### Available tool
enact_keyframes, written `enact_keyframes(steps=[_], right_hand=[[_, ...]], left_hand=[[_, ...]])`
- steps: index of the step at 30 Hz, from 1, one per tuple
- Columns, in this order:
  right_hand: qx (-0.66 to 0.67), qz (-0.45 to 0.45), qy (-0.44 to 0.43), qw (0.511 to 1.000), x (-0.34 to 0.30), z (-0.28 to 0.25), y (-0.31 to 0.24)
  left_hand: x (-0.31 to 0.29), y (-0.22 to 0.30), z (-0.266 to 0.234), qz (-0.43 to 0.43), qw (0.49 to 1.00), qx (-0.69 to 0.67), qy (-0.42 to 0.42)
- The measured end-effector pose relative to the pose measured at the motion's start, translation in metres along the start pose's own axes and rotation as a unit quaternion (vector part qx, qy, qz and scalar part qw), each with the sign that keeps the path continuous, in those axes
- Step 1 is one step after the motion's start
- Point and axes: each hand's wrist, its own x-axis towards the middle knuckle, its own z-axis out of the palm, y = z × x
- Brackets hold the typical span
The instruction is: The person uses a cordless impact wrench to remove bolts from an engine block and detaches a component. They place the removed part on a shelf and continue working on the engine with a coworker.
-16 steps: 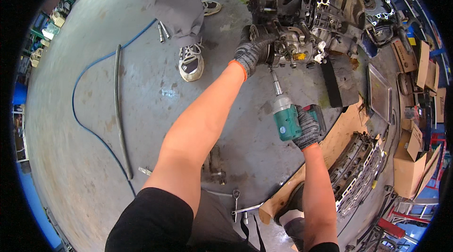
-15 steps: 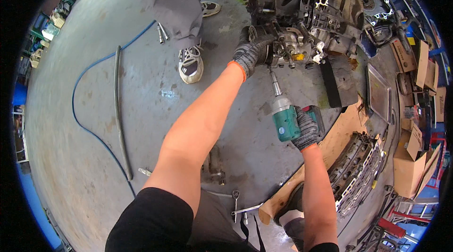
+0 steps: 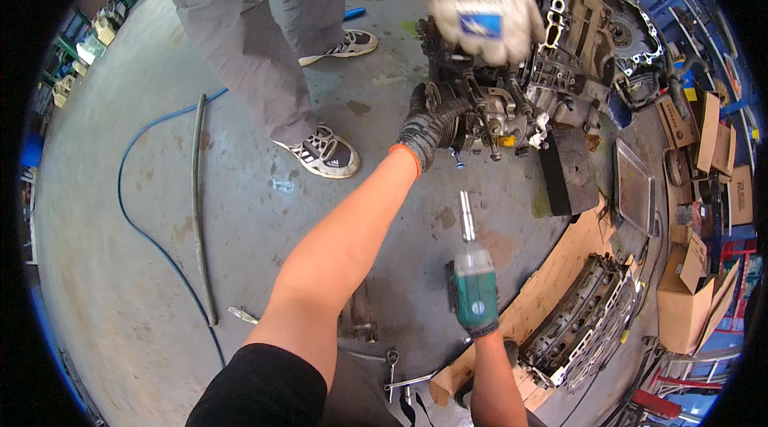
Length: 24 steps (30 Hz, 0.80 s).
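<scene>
My left hand [image 3: 426, 132], in a grey knit glove with an orange cuff, is closed round the ribbed pulley [image 3: 450, 112] of a metal engine accessory [image 3: 500, 111]. A bolt [image 3: 457, 159] sticks out below that part, towards me. Nearer to me, my right hand [image 3: 483, 329] grips a green cordless impact wrench [image 3: 476, 287]; the tool's body hides most of the fingers. Its long silver socket [image 3: 466, 215] points away from me and stands apart from the bolt. Above the accessory, a co-worker's white-gloved hand [image 3: 484, 15] reaches in, blurred.
Behind the accessory lies a dirty engine block [image 3: 572, 67]. A cylinder head [image 3: 572, 311] rests on cardboard at right, near a metal tray [image 3: 634, 187] and boxes [image 3: 688, 307]. The co-worker's shoe [image 3: 322, 153], a blue hose [image 3: 128, 211] and wrenches [image 3: 392, 363] are on the floor.
The impact wrench has come back towards me, its socket away from the accessory. The co-worker's gloved hand has come in over the engine, and the co-worker's legs have shifted. My left hand stays on the pulley.
</scene>
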Motion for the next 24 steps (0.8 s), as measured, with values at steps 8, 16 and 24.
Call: enact_keyframes(steps=[8, 16, 24], right_hand=[[0.005, 0.049, 0.073, 0.996, 0.004, 0.009, -0.058], [0.019, -0.051, -0.135, 0.989, 0.013, -0.047, -0.012], [0.511, 0.105, 0.057, 0.851, 0.116, -0.107, -0.024]], left_hand=[[-0.019, 0.004, 0.025, 0.029, 0.992, 0.111, 0.043], [-0.022, 0.009, 0.022, 0.017, 0.954, 0.281, 0.103], [-0.012, -0.001, 0.014, 0.058, 0.955, 0.256, 0.139]])
